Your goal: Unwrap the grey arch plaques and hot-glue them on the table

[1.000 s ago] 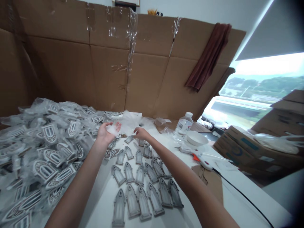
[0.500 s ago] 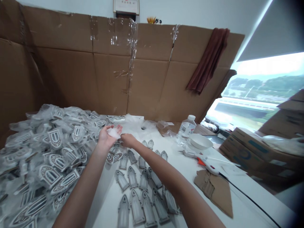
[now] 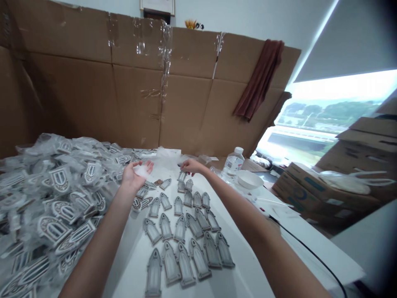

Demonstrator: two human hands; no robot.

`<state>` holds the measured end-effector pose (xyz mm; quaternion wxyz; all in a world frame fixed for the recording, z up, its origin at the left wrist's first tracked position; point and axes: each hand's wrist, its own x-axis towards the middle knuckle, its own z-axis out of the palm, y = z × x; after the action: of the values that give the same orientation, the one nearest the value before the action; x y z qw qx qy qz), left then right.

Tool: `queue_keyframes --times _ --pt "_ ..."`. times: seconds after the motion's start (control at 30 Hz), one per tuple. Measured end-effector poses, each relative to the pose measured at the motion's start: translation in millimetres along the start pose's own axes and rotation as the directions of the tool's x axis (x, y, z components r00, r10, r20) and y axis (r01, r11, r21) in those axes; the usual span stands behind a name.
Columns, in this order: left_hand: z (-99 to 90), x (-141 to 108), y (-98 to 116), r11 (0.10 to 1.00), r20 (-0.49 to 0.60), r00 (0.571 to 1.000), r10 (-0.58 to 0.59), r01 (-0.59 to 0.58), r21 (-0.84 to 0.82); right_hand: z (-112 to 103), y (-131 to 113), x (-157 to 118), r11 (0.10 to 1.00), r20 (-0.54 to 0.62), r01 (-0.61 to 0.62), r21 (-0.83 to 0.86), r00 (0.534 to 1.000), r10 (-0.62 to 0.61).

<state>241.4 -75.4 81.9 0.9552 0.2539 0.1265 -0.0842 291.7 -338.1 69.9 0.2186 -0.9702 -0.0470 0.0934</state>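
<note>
My left hand (image 3: pixel 135 176) is palm up near the pile, its fingers curled around a translucent white plastic bag (image 3: pixel 142 170). Farther right, my right hand (image 3: pixel 191 166) reaches to the back of the table, fingertips pinched on a small grey arched window piece (image 3: pixel 182 176). Just below it lie similar small pieces. Nearer to me, grey pointed-arch pieces stand out in rows on the white table, among them a large one (image 3: pixel 154 273) at the front. Bagged arched pieces (image 3: pixel 58 180) are heaped left of my left hand.
A cardboard wall (image 3: pixel 136 95) closes off the back. On the right are a clear plastic bottle (image 3: pixel 234 163), a white bowl (image 3: pixel 249 179) and a black cord (image 3: pixel 305 242). Cardboard boxes (image 3: pixel 297 186) are stacked beyond the table (image 3: pixel 248 273).
My right hand has moved right, away from my left hand, to the small pieces at the back. My left hand keeps the plastic bag. The view has shifted a little to the right.
</note>
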Motion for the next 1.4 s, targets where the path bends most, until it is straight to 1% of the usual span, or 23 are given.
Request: queue_keyframes --times 0.1,0.2,0.33,0.5,0.57,0.63,0.7,0.77,0.83,0.87,0.9,0.93,1.0,1.1,1.17,1.23,1.33,1.4 --pt "-0.5 0 -1 1.000 0.002 1.000 -0.002 0.002 0.001 -13 28 -11 0.981 0.042 -0.191 -0.021 0.980 0.192" --pt "-0.3 -1 -1 1.000 0.010 1.000 -0.005 0.005 -0.001 -10 44 -18 0.951 0.093 -0.306 -0.037 0.947 0.308" --pt "2.1 -5 -5 1.000 0.019 1.000 -0.020 0.020 0.000 3 48 -21 0.930 0.122 -0.367 -0.024 0.922 0.368" --pt "5.8 -8 -10 0.998 0.040 0.997 -0.067 0.067 0.008 13 38 -26 0.927 0.143 -0.374 -0.003 0.918 0.371" --pt "6.2 -9 -12 0.997 0.041 0.996 -0.076 0.076 0.014 13 28 -27 0.938 0.095 -0.347 0.007 0.934 0.345" --pt "6.0 -8 -14 0.997 0.044 0.996 -0.081 0.081 0.015 11 12 -28 0.961 -0.008 -0.275 0.032 0.961 0.275" --pt "5.3 -8 -15 0.996 0.050 0.995 -0.085 0.084 0.017 10 -10 -30 0.986 -0.119 -0.149 0.075 0.980 0.158" --pt "4.4 -7 -16 0.996 0.056 0.995 -0.088 0.087 0.022 12 -37 -32 0.991 -0.176 0.001 0.131 0.984 0.022" --pt "3.5 -7 -17 0.996 0.053 0.995 -0.090 0.088 0.029 16 -63 -36 0.975 -0.166 0.121 0.189 0.982 -0.090" --pt "3.2 -6 -17 0.996 0.049 0.995 -0.090 0.088 0.032 20 -74 -39 0.965 -0.138 0.153 0.214 0.982 -0.125" --pt "3.0 -6 -17 0.996 0.044 0.995 -0.089 0.088 0.035 24 -84 -42 0.952 -0.092 0.177 0.250 0.983 -0.158" --pt "2.8 -5 -17 0.995 0.040 0.995 -0.090 0.088 0.038 29 -92 -44 0.923 -0.008 0.175 0.342 0.983 -0.184" --pt "2.7 -5 -17 0.995 0.034 0.995 -0.091 0.090 0.043 37 -103 -50 0.869 0.067 0.129 0.477 0.981 -0.182" --pt "3.1 -4 -19 0.994 0.026 0.995 -0.096 0.094 0.052 47 -109 -55 0.773 0.084 0.096 0.627 0.978 -0.190" --pt "3.9 -5 -21 0.994 0.019 0.995 -0.097 0.096 0.058 50 -109 -56 0.719 0.060 0.099 0.688 0.980 -0.192" --pt "5.0 -7 -24 0.993 0.019 0.995 -0.103 0.101 0.062 50 -110 -56 0.690 0.010 0.112 0.715 0.985 -0.170" --pt "6.2 -8 -27 0.991 0.033 0.992 -0.123 0.120 0.064 49 -112 -55 0.669 -0.081 0.159 0.726 0.986 -0.147" --pt "5.7 -6 -28 0.990 0.040 0.990 -0.132 0.130 0.058 47 -113 -53 0.672 -0.120 0.191 0.715 0.981 -0.152"
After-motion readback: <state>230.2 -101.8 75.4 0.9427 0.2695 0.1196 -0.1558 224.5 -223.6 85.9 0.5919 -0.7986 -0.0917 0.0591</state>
